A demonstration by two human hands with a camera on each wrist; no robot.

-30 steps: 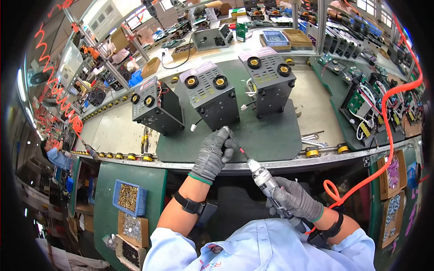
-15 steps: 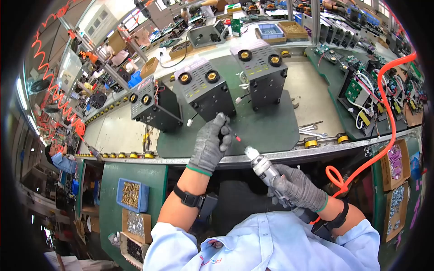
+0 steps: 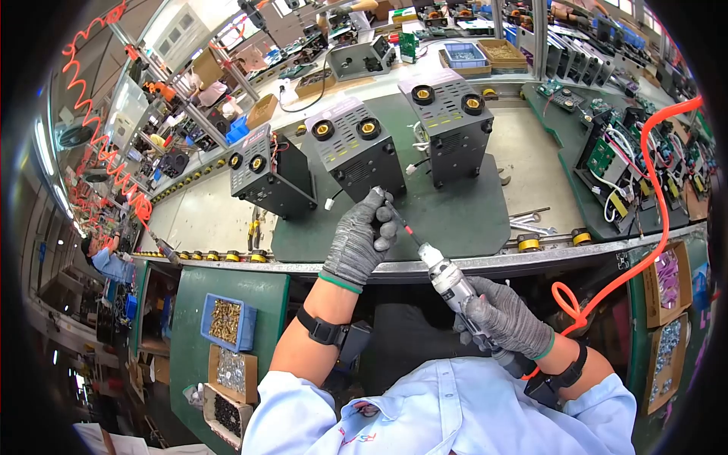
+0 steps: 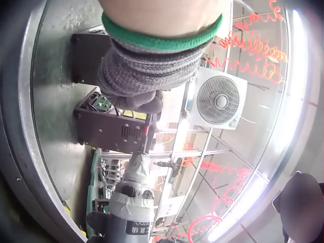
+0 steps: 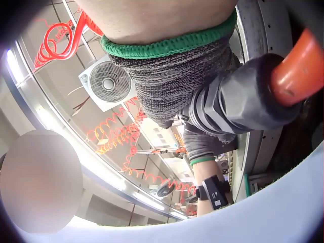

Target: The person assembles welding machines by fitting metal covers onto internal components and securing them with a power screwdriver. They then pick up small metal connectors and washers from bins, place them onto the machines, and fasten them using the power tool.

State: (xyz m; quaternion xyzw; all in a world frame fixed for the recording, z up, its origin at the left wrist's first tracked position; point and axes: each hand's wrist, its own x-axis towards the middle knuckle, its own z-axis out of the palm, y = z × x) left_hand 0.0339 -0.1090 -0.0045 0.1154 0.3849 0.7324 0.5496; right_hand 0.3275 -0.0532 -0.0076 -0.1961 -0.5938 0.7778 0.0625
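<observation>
In the head view my gloved left hand [image 3: 355,241] is raised at the lower front of the middle black metal case [image 3: 371,163]. Its curled fingers pinch around the tip of a screwdriver bit [image 3: 410,230] with a red band. Any small part between the fingertips is hidden. My gloved right hand [image 3: 506,320] grips the body of a silver air screwdriver [image 3: 453,287], which slants up and left toward the left hand. Tape wraps its nose [image 4: 136,169] in the left wrist view. An orange hose [image 5: 298,76] leaves its rear end.
More black cases flank the middle one, left [image 3: 273,174] and right [image 3: 451,136], on a green mat [image 3: 470,227]. Wrenches [image 3: 531,222] and pliers [image 3: 253,235] lie beside the mat. A blue bin of brass screws [image 3: 246,326] stands lower left. Circuit boards [image 3: 603,159] fill the right.
Both hands and the screwdriver have shifted slightly forward, toward the middle case. The left fingertips now overlap the case's front in the head view. The head view has swung a little.
</observation>
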